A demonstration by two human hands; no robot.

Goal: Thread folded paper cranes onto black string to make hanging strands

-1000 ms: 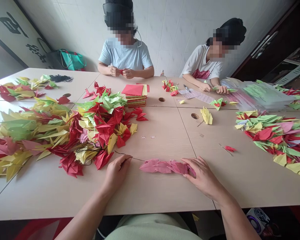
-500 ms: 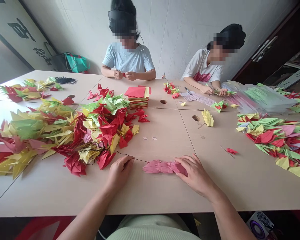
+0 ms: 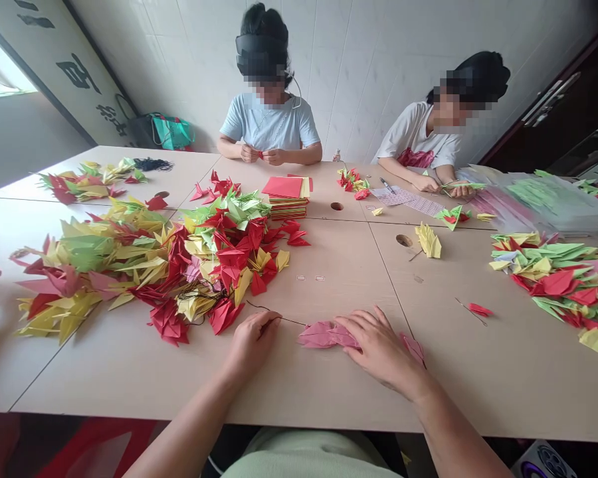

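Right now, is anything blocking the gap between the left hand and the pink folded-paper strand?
Nothing visible blocks it. Only the dark cord, pinched in the left hand, crosses the gap to the pink strand. The right hand covers part of the strand, beyond the gap.

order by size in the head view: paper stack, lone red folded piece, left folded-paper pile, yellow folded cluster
1. folded-paper pile
2. paper stack
3. yellow folded cluster
4. lone red folded piece
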